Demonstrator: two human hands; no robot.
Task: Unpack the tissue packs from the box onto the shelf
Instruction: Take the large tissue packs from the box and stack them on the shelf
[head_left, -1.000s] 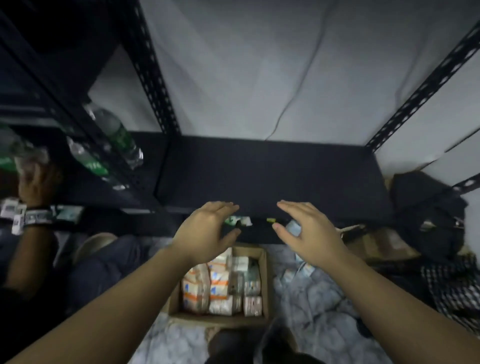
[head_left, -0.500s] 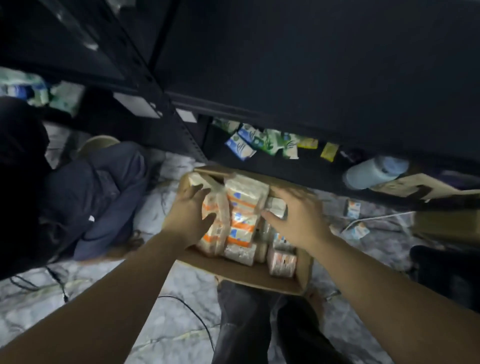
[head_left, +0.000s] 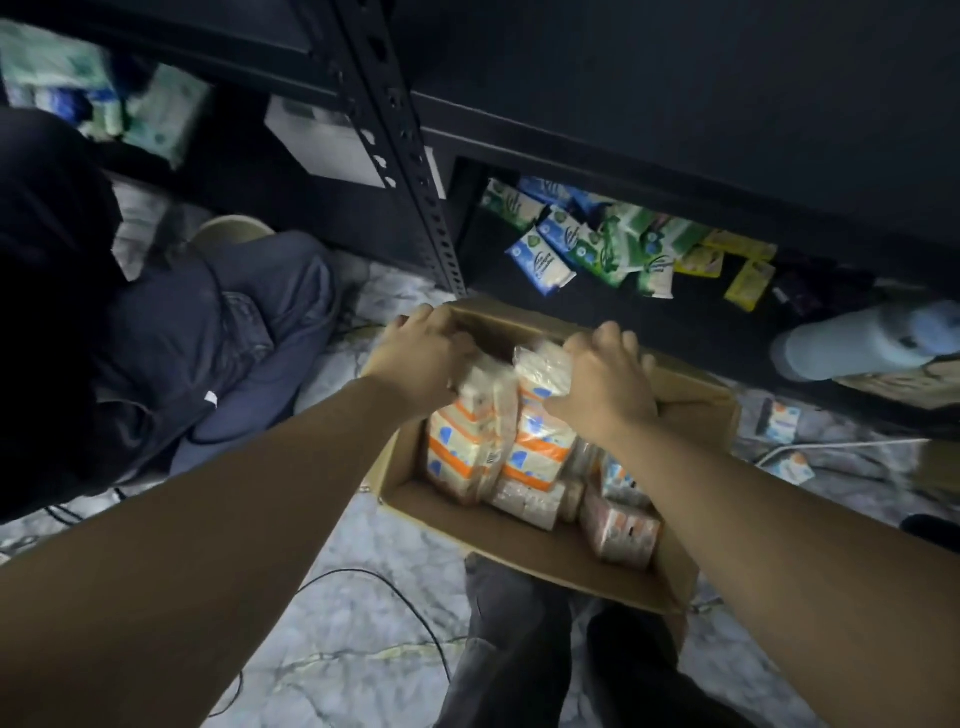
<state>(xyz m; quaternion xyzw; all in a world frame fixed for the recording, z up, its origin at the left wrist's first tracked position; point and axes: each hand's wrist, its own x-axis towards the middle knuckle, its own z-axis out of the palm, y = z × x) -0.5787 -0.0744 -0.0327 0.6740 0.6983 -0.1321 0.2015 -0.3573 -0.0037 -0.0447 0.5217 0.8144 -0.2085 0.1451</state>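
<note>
Dark cloth on the far left belongs to another person (head_left: 156, 353) crouched on the marble floor (head_left: 363, 623), beside a black shelf post (head_left: 410, 171). Moving right, my left hand (head_left: 421, 353) curls over the top of a tall bundle of tissue packs (head_left: 470, 436), orange and white in clear wrap, standing in the cardboard box (head_left: 519, 545). Next to it, my right hand (head_left: 602, 384) curls down over the top of a second bundle (head_left: 543, 431), touching the first. Both hands grip the wrap at the upper ends, though I cannot see the fingertips, which are tucked behind the bundles. I judge this as the pick-up step: the bundles are seized but not yet clear of the box. Each bundle stands on end, its long axis roughly upright and leaning toward the far wall of the box, top ends pointing at the shelf. Smaller packs (head_left: 618, 525) lie low in the right part of the box. Further right and behind, the lower shelf (head_left: 727, 332) carries loose blue, green and yellow packs (head_left: 597, 244). Next I would need a straight lift to clear the box walls, then a tilt forward so the bundles go under the upper shelf board (head_left: 675, 93) lengthwise, into the bare patch in front of the loose packs. The slippery wrap could slide in my grip.
</note>
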